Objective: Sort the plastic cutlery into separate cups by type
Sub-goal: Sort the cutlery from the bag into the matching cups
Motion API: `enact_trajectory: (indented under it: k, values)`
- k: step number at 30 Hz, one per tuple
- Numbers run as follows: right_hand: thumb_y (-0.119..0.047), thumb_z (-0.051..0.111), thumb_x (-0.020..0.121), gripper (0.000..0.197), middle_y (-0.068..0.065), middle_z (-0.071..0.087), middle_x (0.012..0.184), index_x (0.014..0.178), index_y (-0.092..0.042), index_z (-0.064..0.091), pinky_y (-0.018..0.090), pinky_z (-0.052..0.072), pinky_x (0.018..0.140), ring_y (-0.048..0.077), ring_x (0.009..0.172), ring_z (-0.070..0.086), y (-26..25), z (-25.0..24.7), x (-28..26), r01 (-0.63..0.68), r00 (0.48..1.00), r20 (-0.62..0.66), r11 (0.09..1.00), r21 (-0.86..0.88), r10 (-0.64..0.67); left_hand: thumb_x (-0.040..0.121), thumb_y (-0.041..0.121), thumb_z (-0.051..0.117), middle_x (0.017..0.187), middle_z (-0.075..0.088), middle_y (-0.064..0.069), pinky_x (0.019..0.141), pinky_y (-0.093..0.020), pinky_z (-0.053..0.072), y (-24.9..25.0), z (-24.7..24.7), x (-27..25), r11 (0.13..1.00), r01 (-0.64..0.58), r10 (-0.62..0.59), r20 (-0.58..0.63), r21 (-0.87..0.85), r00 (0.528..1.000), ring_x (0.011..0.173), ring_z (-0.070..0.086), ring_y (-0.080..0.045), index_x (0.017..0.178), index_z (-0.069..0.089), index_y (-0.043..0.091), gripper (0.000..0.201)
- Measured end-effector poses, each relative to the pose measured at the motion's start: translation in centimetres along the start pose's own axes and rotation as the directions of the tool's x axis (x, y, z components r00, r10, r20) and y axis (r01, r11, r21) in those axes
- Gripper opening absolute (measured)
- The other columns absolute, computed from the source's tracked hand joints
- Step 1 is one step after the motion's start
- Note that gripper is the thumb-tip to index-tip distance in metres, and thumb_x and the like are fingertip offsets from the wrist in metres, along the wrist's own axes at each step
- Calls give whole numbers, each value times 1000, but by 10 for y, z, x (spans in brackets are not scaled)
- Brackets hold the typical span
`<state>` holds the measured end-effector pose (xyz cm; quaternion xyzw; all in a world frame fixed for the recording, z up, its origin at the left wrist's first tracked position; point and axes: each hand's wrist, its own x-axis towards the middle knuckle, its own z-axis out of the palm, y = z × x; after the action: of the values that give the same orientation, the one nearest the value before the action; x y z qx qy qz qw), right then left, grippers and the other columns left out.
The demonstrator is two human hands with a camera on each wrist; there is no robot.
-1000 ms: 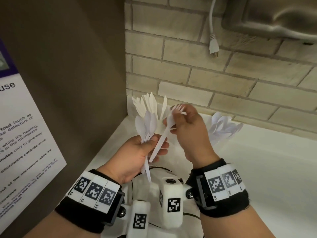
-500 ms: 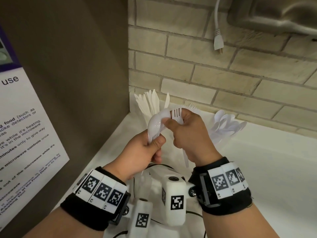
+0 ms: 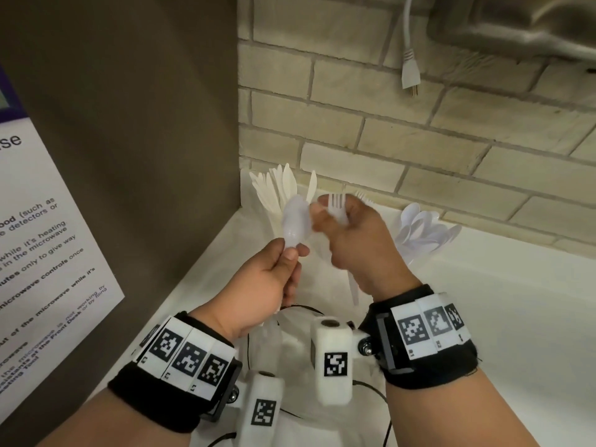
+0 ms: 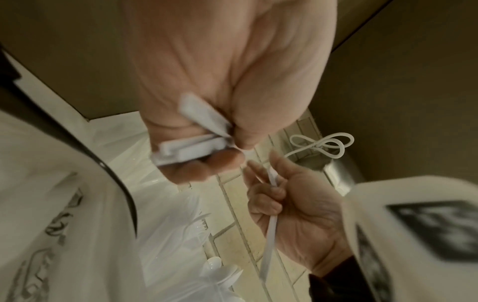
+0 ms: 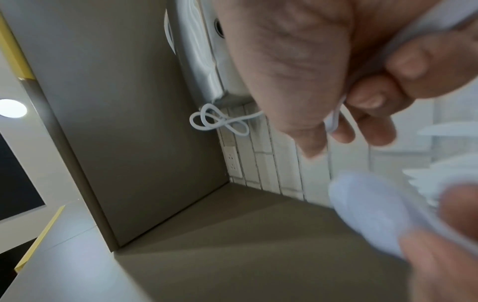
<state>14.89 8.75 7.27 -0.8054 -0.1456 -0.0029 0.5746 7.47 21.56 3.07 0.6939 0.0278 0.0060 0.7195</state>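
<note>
My left hand (image 3: pixel 271 275) grips a small stack of white plastic spoons (image 3: pixel 295 222) by their handles (image 4: pixel 191 143), bowls pointing up. Beside it, my right hand (image 3: pixel 358 250) holds a white plastic fork (image 3: pixel 337 204), tines up, its handle (image 4: pixel 269 239) hanging below the palm. In the far corner stands a bunch of white knives (image 3: pixel 277 188); their cup is hidden behind my hands. To the right, a bunch of white spoons (image 3: pixel 422 230) fans out of a cup I cannot see clearly. A few fork tines (image 3: pixel 362 196) show behind my right hand.
A brown cabinet side (image 3: pixel 145 140) with a printed notice (image 3: pixel 35 246) closes off the left. A brick wall (image 3: pixel 419 146) stands behind, with a dangling plug (image 3: pixel 410 74) and a metal fixture (image 3: pixel 522 24) above. The white counter (image 3: pixel 500 317) stretches to the right.
My right hand has pulled the fork away from the left hand's bundle. The left hand now keeps only spoons, and both hands have come closer together.
</note>
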Motion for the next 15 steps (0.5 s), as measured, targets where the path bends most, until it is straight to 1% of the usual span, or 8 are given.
enact_trajectory:
  k: [2, 4, 5, 7, 9, 11, 13, 15]
  values:
    - [-35, 47, 99, 23, 2, 61, 79, 99, -16, 59, 27, 41, 50, 13, 57, 48, -7, -15, 12, 10, 990, -140, 994, 105, 5, 102, 25, 34, 72, 48, 2, 70, -31, 43, -3, -3, 3, 997, -21, 26, -68, 69, 997, 65, 47, -12, 98, 57, 17, 24]
    - [-26, 40, 103, 21, 0, 58, 79, 103, -16, 59, 20, 44, 55, 12, 62, 51, -14, -35, 29, 125, 961, -269, 968, 219, -63, 102, 27, 35, 72, 49, 2, 79, -34, 47, -6, -6, 5, 994, -39, 51, -119, 100, 992, 65, 51, -8, 95, 56, 15, 25]
    - [-22, 38, 103, 21, 0, 58, 80, 103, -19, 59, 18, 46, 60, 11, 67, 53, -15, -42, 38, 190, 944, -314, 947, 261, -102, 101, 28, 36, 73, 49, 1, 81, -34, 49, -7, -7, 5, 995, -38, 50, -135, 92, 990, 65, 53, -6, 95, 56, 14, 26]
    - [-16, 36, 104, 21, 0, 61, 84, 104, -23, 56, 20, 48, 69, 12, 74, 58, -7, -48, 57, 263, 926, -349, 910, 320, -145, 101, 29, 37, 75, 49, -2, 75, -27, 53, -9, -7, 5, 998, -23, 31, -147, 55, 989, 67, 54, -8, 96, 57, 13, 25]
    - [-12, 37, 103, 20, 2, 63, 89, 105, -21, 54, 26, 49, 76, 14, 81, 62, 10, -44, 73, 241, 936, -329, 913, 328, -129, 101, 30, 37, 74, 49, -3, 70, -27, 52, -10, -5, 5, 1000, -2, 5, -136, 28, 991, 66, 54, -14, 97, 56, 13, 25]
    - [-11, 44, 100, 17, 4, 65, 99, 110, -19, 55, 27, 49, 83, 15, 90, 63, 31, -40, 82, 152, 953, -295, 949, 277, -66, 101, 31, 37, 72, 49, -1, 68, -31, 51, -10, -4, 5, 999, 6, -2, -120, 33, 993, 62, 55, -14, 98, 56, 14, 26]
    - [-6, 51, 96, 25, 2, 64, 107, 115, -21, 58, 20, 48, 86, 11, 97, 61, 51, -37, 84, 83, 956, -294, 976, 203, -20, 101, 32, 37, 71, 49, -2, 64, -31, 49, -10, -3, 5, 999, 10, -5, -108, 41, 994, 57, 54, -12, 99, 55, 13, 26]
    - [0, 49, 94, 30, -1, 65, 109, 110, -22, 62, 15, 46, 86, 10, 100, 60, 63, -34, 82, 45, 961, -277, 994, 95, -17, 100, 32, 38, 71, 49, -2, 63, -30, 48, -10, -3, 6, 999, 16, -11, -100, 44, 995, 56, 54, -11, 100, 55, 13, 26]
